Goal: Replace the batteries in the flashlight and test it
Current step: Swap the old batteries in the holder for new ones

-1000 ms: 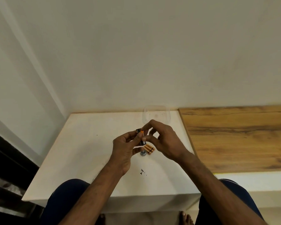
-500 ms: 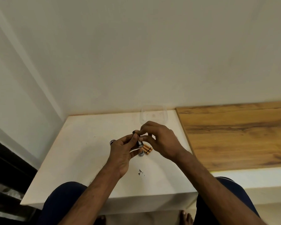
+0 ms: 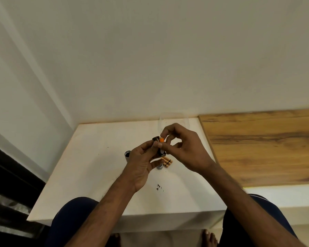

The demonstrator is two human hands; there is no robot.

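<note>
My left hand (image 3: pixel 143 163) grips a small black battery holder (image 3: pixel 161 152) above the white table (image 3: pixel 100 168). My right hand (image 3: pixel 184 148) pinches a battery with an orange end (image 3: pixel 161 140), which sits partly in the holder. The grey flashlight body (image 3: pixel 127 155) stands on the table just left of my left hand, its open end up. Several orange-and-black batteries (image 3: pixel 167 161) lie on the table under my hands, beside a small round cap (image 3: pixel 159 167).
A clear plastic container (image 3: pixel 173 120) stands at the back of the white table, against the wall. A wooden surface (image 3: pixel 260 148) adjoins the table on the right. Small dark specks (image 3: pixel 159 187) lie near the front. My knees are under the table's front edge.
My right hand's fingers have shifted up on the battery, so its orange end shows. The flashlight body has come into view at the left of my left hand.
</note>
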